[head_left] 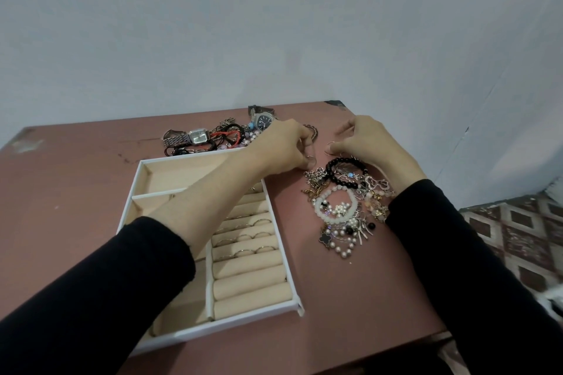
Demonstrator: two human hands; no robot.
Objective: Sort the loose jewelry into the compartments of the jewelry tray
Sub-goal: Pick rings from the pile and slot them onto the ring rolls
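Observation:
A white jewelry tray (281, 250) with beige lining lies on the brown table, my left forearm crossing over it. Several rings (243, 236) sit between its padded rolls on the right side; the open compartments at its left are partly hidden by my arm. My left hand (285, 148) reaches past the tray's far right corner, fingers pinched on a small thin ring (311, 158). My right hand (362, 140) rests beyond a heap of loose jewelry (347, 207), its fingertips pinching another thin ring (330, 148). A black bead bracelet (344, 172) tops that heap.
Behind the tray lies a second pile with two watches (198, 136), (262, 122) and dark cords (230, 137). A chain bracelet (313, 131) lies between my hands. The table meets a white wall at the back; a patterned fabric (518, 231) lies off its right edge.

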